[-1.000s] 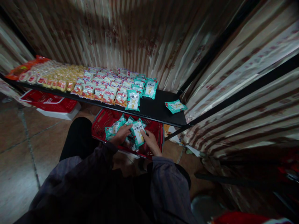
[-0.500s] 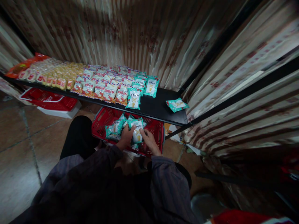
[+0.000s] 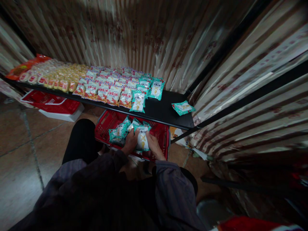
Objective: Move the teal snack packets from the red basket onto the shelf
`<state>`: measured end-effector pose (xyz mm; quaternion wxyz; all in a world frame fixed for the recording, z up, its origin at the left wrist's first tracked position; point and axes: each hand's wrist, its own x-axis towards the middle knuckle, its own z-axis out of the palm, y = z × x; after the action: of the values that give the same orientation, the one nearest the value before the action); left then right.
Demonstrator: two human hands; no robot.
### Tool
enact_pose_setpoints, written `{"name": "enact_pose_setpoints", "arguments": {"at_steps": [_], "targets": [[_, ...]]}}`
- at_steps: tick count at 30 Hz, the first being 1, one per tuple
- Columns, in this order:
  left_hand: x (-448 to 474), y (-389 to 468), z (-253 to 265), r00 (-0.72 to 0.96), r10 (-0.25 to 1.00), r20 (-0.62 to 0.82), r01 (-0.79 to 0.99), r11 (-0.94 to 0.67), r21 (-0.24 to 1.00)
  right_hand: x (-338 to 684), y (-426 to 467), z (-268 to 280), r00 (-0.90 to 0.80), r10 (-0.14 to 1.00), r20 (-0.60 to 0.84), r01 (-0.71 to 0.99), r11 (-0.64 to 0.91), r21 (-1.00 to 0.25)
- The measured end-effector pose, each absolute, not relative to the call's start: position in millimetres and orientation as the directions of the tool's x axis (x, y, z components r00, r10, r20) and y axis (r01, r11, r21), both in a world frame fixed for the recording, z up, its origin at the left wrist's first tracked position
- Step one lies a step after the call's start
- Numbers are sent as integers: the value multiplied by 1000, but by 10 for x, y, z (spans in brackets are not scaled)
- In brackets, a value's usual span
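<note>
Fingers pinching glossy teal-white packet over slotted red basket.

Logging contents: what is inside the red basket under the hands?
Teal-and-white packets lie in the red basket; the left hand and right hand grip another packet. Anything beneath the packets and hands is hidden.
</note>
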<state>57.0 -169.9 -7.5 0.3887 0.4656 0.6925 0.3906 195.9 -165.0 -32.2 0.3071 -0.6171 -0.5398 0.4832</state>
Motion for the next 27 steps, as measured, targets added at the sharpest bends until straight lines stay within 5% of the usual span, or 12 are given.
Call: {"name": "enact_pose_setpoints", "arguments": {"at_steps": [14, 27], "targets": [[589, -1750, -140, -263, 952, -157, 384, 253, 888, 1978, -1625, -296, 71, 961, -267, 413, -272, -869], [703, -1894, -117, -99, 975, -199, 457, 222, 861, 2042, -1605, -328, 187, 955, -230, 407, -288, -867]]}}
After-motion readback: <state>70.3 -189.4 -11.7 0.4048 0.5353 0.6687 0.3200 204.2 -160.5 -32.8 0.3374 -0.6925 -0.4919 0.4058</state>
